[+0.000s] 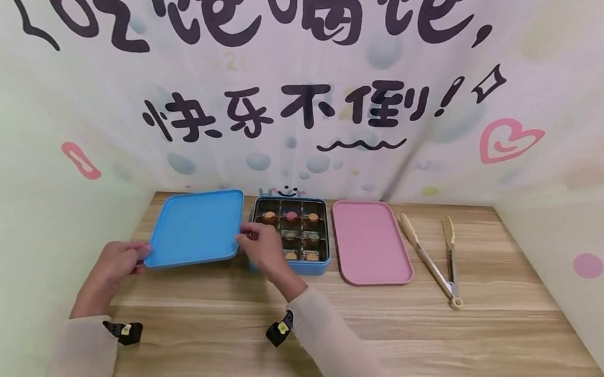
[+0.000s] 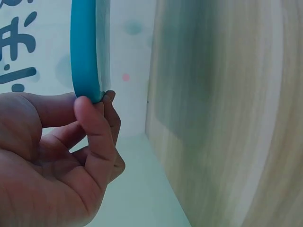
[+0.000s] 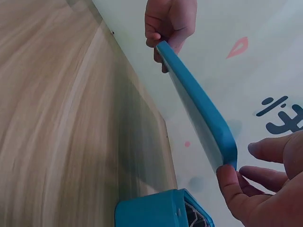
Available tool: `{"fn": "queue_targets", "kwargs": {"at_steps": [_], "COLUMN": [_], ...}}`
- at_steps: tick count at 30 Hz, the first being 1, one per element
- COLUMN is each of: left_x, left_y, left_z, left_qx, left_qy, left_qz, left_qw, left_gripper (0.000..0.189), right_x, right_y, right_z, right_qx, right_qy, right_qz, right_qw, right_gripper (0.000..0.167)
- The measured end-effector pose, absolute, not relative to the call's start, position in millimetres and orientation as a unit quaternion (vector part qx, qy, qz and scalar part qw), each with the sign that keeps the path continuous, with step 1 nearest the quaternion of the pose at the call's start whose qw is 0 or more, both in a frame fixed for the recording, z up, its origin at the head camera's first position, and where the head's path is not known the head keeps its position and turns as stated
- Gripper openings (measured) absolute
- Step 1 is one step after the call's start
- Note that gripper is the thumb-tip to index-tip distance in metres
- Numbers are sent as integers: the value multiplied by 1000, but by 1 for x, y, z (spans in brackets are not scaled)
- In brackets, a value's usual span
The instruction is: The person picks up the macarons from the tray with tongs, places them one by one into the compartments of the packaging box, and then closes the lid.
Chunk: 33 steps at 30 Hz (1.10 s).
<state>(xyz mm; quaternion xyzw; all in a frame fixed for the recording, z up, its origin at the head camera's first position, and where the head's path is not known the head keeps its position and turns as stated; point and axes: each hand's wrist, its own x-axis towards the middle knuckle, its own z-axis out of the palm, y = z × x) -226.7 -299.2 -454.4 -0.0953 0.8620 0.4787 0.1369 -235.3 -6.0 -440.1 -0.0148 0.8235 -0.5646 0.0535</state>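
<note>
A square blue lid point(image 1: 194, 228) with a raised rim is held above the table, left of a blue tin point(image 1: 307, 268). My left hand point(image 1: 120, 261) pinches its near left corner; in the left wrist view, thumb and fingers close on the lid's edge point(image 2: 85, 52). At the near right corner, my right hand point(image 1: 264, 249) grips the lid between its fingertips, in front of the tin's left side. Inside the tin, a dark divided insert point(image 1: 298, 203) holds several small round sweets, orange, pink and greenish. The right hand hides part of its left compartments.
Right of the tin lies a pink tray point(image 1: 371, 242). Farther right, metal tongs point(image 1: 434, 270) with beige tips lie spread on the wooden table point(image 1: 197, 347). A printed white curtain point(image 1: 293, 66) hangs along the table's back edge, and pale walls flank both sides.
</note>
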Motion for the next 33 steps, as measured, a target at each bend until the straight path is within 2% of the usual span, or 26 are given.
{"fn": "queue_targets", "kwargs": {"at_steps": [9, 24, 33], "left_x": [-227, -230, -229], "left_y": [-283, -261, -232], "left_z": [-449, -456, -445], "left_qx": [-72, -32, 4], "left_qy": [859, 833, 836], "left_qz": [487, 530, 527], "left_qw": [140, 154, 152], "left_gripper": [60, 61, 61], "right_x": [-244, -246, -243], "right_y": [12, 53, 82], "right_z": [-439, -446, -450], "right_qx": [-1, 41, 44], "right_qy": [808, 770, 776], "right_qz": [-589, -629, -622], "right_qw": [25, 100, 95], "right_gripper": [25, 37, 37]}}
